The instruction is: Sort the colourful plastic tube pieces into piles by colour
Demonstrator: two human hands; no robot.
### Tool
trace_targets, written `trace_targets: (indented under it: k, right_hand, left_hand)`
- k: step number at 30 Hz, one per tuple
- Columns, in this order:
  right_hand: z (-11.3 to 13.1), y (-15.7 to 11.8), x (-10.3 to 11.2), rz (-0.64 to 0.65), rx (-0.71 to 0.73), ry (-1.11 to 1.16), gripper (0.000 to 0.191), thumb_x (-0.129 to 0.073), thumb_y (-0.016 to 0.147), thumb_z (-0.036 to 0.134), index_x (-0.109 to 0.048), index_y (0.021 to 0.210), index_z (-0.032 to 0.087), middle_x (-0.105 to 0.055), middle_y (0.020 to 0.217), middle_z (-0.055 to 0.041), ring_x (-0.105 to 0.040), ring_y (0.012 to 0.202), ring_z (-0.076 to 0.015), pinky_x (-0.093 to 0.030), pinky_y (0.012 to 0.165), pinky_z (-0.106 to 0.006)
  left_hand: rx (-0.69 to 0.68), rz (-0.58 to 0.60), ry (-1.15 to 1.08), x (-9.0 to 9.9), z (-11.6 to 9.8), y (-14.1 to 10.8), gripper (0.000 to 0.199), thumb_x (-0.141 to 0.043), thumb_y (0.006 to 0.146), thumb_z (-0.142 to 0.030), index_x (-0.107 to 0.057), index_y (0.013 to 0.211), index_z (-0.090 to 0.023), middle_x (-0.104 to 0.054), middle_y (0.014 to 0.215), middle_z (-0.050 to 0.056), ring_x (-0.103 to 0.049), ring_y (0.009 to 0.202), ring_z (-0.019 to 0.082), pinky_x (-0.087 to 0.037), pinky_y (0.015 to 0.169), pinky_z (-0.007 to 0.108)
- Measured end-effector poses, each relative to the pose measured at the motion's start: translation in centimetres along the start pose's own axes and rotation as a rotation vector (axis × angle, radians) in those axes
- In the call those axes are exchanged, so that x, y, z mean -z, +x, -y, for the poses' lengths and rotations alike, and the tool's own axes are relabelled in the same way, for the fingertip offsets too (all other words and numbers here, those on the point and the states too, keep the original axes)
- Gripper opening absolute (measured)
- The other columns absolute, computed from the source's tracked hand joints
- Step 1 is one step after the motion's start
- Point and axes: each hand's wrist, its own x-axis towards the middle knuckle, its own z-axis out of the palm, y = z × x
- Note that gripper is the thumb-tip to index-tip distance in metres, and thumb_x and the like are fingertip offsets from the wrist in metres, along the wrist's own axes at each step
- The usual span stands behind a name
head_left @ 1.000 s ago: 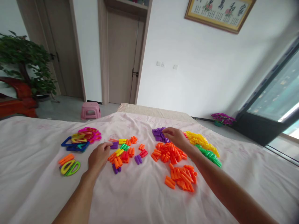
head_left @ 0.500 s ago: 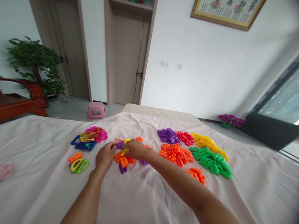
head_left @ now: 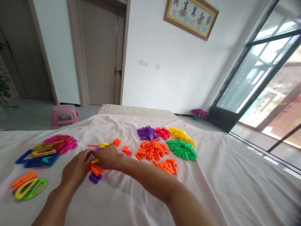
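Note:
My left hand (head_left: 77, 166) and my right hand (head_left: 108, 157) meet over a small mixed pile, fingers bent close together. A bit of purple shows between the fingertips, too small to make out. Orange pieces (head_left: 97, 169) and purple pieces (head_left: 94, 178) lie just below the hands, with a yellow piece (head_left: 95, 161) between them. Another yellow piece (head_left: 104, 144) lies behind my right hand. To the right are heaps of purple (head_left: 147, 133), red (head_left: 162, 133), yellow (head_left: 181, 135), green (head_left: 182, 149) and orange pieces (head_left: 154, 149).
On the left lie pink rings (head_left: 70, 144), blue frames (head_left: 43, 160) and yellow and green loops (head_left: 35, 189) beside orange sticks (head_left: 24, 179). A smaller orange heap (head_left: 166, 166) sits nearer on the cloth (head_left: 141, 201). A pink stool (head_left: 65, 115) stands beyond.
The view has swung to the right, so the hands and pieces appear further left. My fingers have stayed together over the mixed pile.

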Motion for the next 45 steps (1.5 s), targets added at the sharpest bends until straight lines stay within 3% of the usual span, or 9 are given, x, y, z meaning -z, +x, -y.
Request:
trace_targets:
  k: [4, 8, 12, 17, 30, 33, 38, 42, 45]
  right_hand:
    - [-0.4, -1.2, -0.7, -0.101, 0.044, -0.048, 0.027, -0.056, 0.095, 0.043, -0.066, 0.102, 0.019, -0.075, 0.105, -0.0064, -0.070, 0.092, -0.0253, -0.052, 0.078, -0.037]
    - [-1.5, -2.4, -1.1, -0.193, 0.084, -0.084, 0.020, -0.049, 0.099, 0.028, -0.063, 0.108, 0.018, -0.074, 0.105, -0.0070, -0.068, 0.092, -0.0233, -0.049, 0.078, -0.035]
    - [-2.9, -3.1, -1.0, -0.272, -0.025, 0.033, 0.022, -0.047, 0.100, 0.025, -0.062, 0.115, 0.020, -0.071, 0.114, -0.0065, -0.067, 0.099, -0.0205, -0.048, 0.085, -0.032]
    - [-4.0, -3.1, -1.3, -0.361, -0.104, 0.174, 0.023, -0.050, 0.101, 0.029, -0.064, 0.118, 0.022, -0.067, 0.125, -0.0054, -0.065, 0.107, -0.0186, -0.047, 0.091, -0.028]
    - [-6.5, -5.4, -1.8, -0.386, -0.006, 0.098, 0.021, -0.051, 0.101, 0.026, -0.063, 0.117, 0.020, -0.068, 0.123, -0.0095, -0.067, 0.098, -0.0196, -0.049, 0.087, -0.031]
    - [-8.1, -6.4, -1.0, -0.404, -0.056, 0.134, 0.020, -0.050, 0.100, 0.021, -0.064, 0.115, 0.018, -0.067, 0.125, -0.0120, -0.067, 0.102, -0.0200, -0.049, 0.090, -0.032]
    - [-11.5, -8.7, 0.9, -0.487, -0.421, 0.824, 0.015, -0.060, 0.095, 0.027, -0.066, 0.103, 0.016, -0.073, 0.094, -0.0079, -0.071, 0.085, -0.0189, -0.055, 0.076, -0.029]
    - [-11.4, -10.1, 1.5, -0.342, -0.446, 1.526, 0.022, -0.057, 0.096, 0.034, -0.063, 0.108, 0.016, -0.073, 0.086, -0.0054, -0.072, 0.071, -0.0143, -0.057, 0.065, -0.024]
    - [-10.0, -10.4, 0.9, -0.195, -0.501, 1.616, 0.020, -0.058, 0.095, 0.033, -0.063, 0.102, 0.015, -0.071, 0.074, -0.0032, -0.069, 0.060, -0.0121, -0.054, 0.057, -0.021]
  left_hand:
    - [-0.036, 0.046, -0.067, -0.1, 0.2, 0.2, 0.037, -0.040, 0.096, -0.042, -0.065, 0.117, -0.025, -0.071, 0.117, 0.006, -0.066, 0.103, 0.023, -0.046, 0.079, 0.030]
    - [-0.014, 0.058, -0.073, -0.2, 0.3, 0.2, 0.036, -0.040, 0.096, -0.046, -0.065, 0.113, -0.026, -0.070, 0.116, 0.006, -0.065, 0.103, 0.025, -0.044, 0.080, 0.032]
    - [0.063, 0.025, -0.255, 0.0, -0.3, -0.2, 0.045, -0.034, 0.097, -0.054, -0.066, 0.098, -0.023, -0.071, 0.095, 0.005, -0.065, 0.088, 0.023, -0.044, 0.075, 0.030]
    - [-0.026, 0.033, -0.621, 0.3, -1.5, -0.3, 0.050, -0.046, 0.090, -0.062, -0.063, 0.078, -0.017, -0.061, 0.070, 0.003, -0.056, 0.069, 0.019, -0.042, 0.066, 0.028]
    - [-0.009, 0.164, -0.936, -1.4, -2.8, -0.3, 0.045, -0.065, 0.081, -0.058, -0.053, 0.066, -0.018, -0.047, 0.062, -0.004, -0.044, 0.058, 0.012, -0.035, 0.056, 0.024]
    - [0.002, 0.088, -0.955, -0.8, -2.3, -0.3, 0.042, -0.063, 0.082, -0.058, -0.060, 0.073, -0.017, -0.050, 0.064, -0.003, -0.047, 0.061, 0.013, -0.039, 0.058, 0.024]
    - [0.019, -0.023, -0.751, -0.3, -0.5, 0.4, 0.044, -0.059, 0.083, -0.061, -0.065, 0.078, -0.018, -0.059, 0.067, -0.001, -0.054, 0.065, 0.016, -0.043, 0.062, 0.025]
    - [0.029, 0.011, -0.629, -1.3, -0.3, 0.6, 0.052, -0.059, 0.082, -0.062, -0.068, 0.112, -0.020, -0.071, 0.097, 0.005, -0.066, 0.080, 0.020, -0.049, 0.067, 0.027]
    - [0.092, -0.080, -0.569, -1.5, -0.2, 0.6, 0.053, -0.053, 0.085, -0.062, -0.067, 0.115, -0.021, -0.072, 0.105, 0.007, -0.067, 0.079, 0.020, -0.051, 0.070, 0.028]
